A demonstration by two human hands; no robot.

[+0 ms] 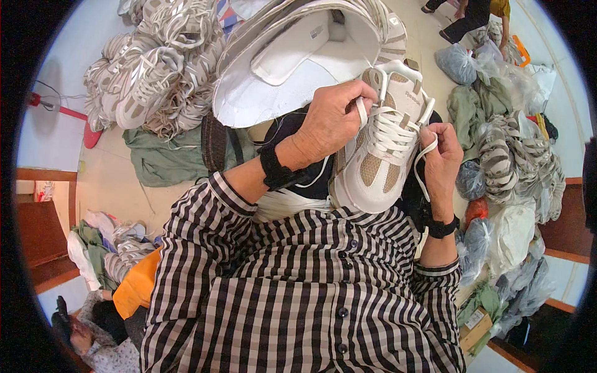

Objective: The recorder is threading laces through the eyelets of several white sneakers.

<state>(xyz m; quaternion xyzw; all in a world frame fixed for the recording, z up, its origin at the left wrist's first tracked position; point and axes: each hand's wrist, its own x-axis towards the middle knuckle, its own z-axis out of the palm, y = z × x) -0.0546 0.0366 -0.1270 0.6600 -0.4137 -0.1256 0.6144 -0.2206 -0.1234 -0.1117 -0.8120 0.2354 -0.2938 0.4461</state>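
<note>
A white and beige sneaker [368, 191] rests against my lap with its toe toward me and its tongue pointing away. White laces [393, 138] cross over its front through the eyelets. My left hand [333, 118] is closed, pinching one lace end beside the shoe's upper left edge. On the other side my right hand [443, 158] is closed too, with the other lace end between thumb and fingers; this lace [419, 177] hangs in a loop below it. Loose white laces [289, 206] lie bunched on my lap, left of the toe.
Beyond the shoe stands a large white curved shell [249, 99]. Piles of sneaker uppers lie at far left [149, 74] and right [497, 158]. Green cloth [165, 155] covers floor on my left. Plastic bags [513, 230] line the right. Other people [469, 28] are at far right and lower left.
</note>
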